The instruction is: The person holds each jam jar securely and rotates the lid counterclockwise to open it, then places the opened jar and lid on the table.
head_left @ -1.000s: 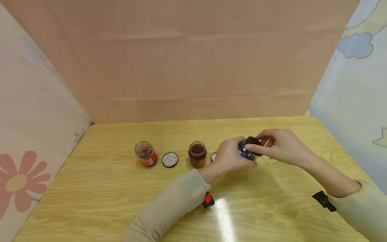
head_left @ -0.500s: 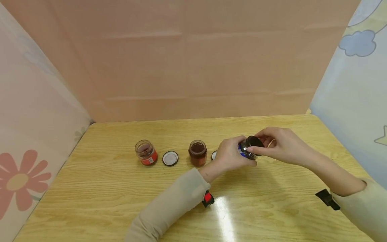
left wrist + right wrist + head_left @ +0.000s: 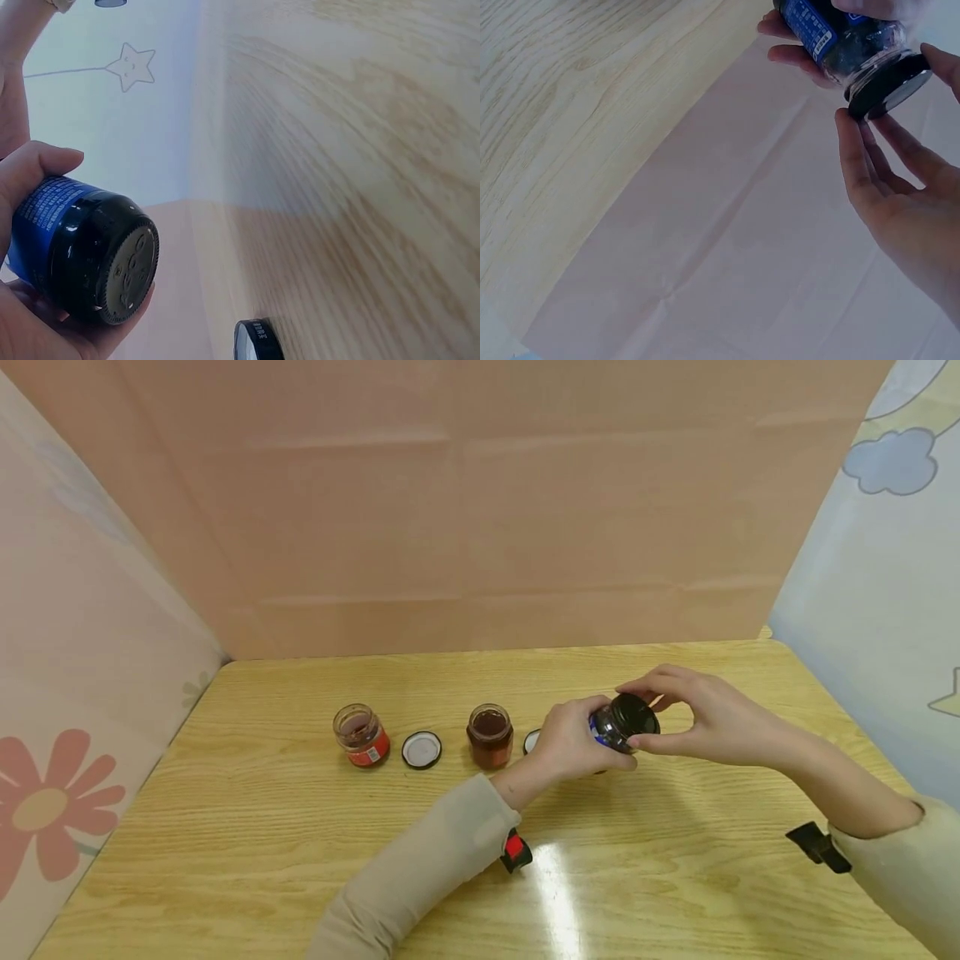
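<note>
My left hand (image 3: 573,739) grips a glass jar (image 3: 611,731) with a blue label and dark contents, holding it tilted above the table. The jar's mouth end points toward my right hand, while its dark base (image 3: 129,274) faces the left wrist camera. A black lid (image 3: 634,714) sits over the mouth. My right hand (image 3: 712,718) pinches this lid by its rim, thumb on the near side and fingers on the far side. In the right wrist view, the fingertips (image 3: 845,120) touch the lid's edge, and clear glass shows just below it.
On the wooden table (image 3: 300,843), an open jar with a red label (image 3: 367,752) stands at left. Beside it lies an upturned lid (image 3: 422,750), then an open jar of dark red contents (image 3: 491,752). Another lid (image 3: 531,741) is partly hidden behind my left hand.
My right thumb and fingers have shifted round the lid, from the thumb lying across it to a spread pinch at the rim. More of the lid's top shows. The left hand keeps its hold.
</note>
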The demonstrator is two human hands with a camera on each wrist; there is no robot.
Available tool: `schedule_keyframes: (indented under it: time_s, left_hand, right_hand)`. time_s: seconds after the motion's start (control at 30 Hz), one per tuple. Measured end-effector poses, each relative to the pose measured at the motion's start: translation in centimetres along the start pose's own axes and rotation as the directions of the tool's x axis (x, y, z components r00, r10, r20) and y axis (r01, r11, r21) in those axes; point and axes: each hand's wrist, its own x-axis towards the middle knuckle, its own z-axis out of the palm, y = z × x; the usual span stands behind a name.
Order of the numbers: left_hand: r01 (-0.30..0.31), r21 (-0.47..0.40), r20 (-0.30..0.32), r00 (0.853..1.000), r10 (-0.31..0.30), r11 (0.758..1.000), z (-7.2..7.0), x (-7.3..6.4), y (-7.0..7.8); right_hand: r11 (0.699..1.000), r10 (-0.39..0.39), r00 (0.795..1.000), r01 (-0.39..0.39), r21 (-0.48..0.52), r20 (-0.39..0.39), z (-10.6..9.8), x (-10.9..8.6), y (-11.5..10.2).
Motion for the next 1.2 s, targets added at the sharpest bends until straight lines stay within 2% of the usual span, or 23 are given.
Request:
schedule_keyframes:
  time_s: [0.43,0.97,1.2]
  left_hand:
    - [0.041,-0.06,0.04,0.998,-0.039,0.997,-0.08,-0.07,-0.05]
    - [0.077,-0.073,0.051,0.996,-0.073,0.994,-0.01,-0.06,0.19]
    - [0.102,-0.044,0.048,0.994,-0.1,0.994,0.09,-0.02,0.35]
  right_hand:
    - [0.984,-0.178,0.983,0.177,0.029,0.044,-0.24,0.09,0.3]
    - [0.976,-0.216,0.976,0.215,0.035,0.021,-0.2,-0.23,0.23]
    - [0.985,-0.171,0.985,0.171,0.017,-0.009,-0.16,-0.51,0.49]
